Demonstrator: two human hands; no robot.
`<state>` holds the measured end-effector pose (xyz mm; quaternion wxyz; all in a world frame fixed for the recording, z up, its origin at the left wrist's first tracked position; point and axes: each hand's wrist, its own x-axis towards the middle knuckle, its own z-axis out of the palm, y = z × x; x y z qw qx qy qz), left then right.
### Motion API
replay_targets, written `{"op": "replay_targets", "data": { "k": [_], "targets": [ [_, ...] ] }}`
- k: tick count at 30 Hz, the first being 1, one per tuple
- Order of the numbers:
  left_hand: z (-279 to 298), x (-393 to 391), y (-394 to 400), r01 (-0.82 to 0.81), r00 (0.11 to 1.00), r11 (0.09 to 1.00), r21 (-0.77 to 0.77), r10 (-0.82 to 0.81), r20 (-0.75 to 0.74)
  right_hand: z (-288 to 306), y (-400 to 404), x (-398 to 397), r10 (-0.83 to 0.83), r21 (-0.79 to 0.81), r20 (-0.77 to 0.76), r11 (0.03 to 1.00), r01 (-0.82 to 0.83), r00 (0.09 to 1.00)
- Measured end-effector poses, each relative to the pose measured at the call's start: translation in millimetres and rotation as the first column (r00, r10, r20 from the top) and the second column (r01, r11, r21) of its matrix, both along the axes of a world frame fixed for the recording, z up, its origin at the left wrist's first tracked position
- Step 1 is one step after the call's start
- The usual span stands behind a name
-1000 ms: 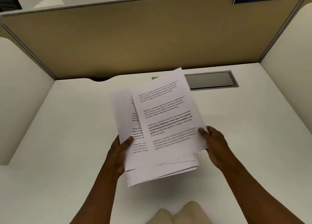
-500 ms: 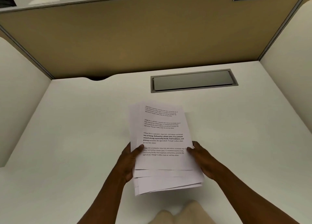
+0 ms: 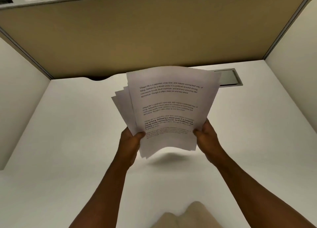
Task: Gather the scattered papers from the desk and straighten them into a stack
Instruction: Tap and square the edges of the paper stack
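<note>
Left hand and right hand pinch the lower side edges of a sheaf of printed papers, held between them above the white desk. No loose sheets show on the desk; gathering looks done. Edges fan out beyond the left hand, so squaring remains.

Soft, even overhead light; a faint shadow on the counter under the papers; wide-angle bending at edges; slight blur.

I see white printed paper sheets with black text, a tan fabric partition panel at twelve o'clock, and a white desk top.
</note>
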<state>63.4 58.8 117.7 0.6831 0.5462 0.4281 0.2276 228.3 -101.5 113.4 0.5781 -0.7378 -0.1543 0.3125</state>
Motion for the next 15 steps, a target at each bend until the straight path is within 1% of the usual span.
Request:
{"op": "replay_targets", "data": {
  "k": [4,8,10,12,15],
  "targets": [
    [1.9,5.7,-1.0,-0.092,0.995,0.993,0.075,0.089,0.052,4.3,6.5,2.2,-0.035,0.032,0.026,0.999,0.034,0.999],
    [4.3,5.7,-6.2,-0.205,0.975,0.974,0.099,0.195,0.106,3.1,6.0,-1.2,-0.087,0.079,-0.027,0.993,0.089,0.996],
    [6.0,4.0,-9.4,-0.254,0.962,0.961,0.105,0.24,0.129,1.8,3.2,-1.9,-0.147,0.096,-0.04,0.984,0.15,0.988],
    [8.8,2.6,-12.7,-0.265,0.957,0.959,0.105,0.248,0.151,1.6,1.2,-2.5,-0.188,0.112,-0.061,0.975,0.193,0.98],
    [10.4,4.0,-15.5,-0.206,0.972,0.971,0.118,0.189,0.14,1.4,2.0,-6.2,-0.159,0.098,-0.081,0.981,0.166,0.984]
  ]
}}
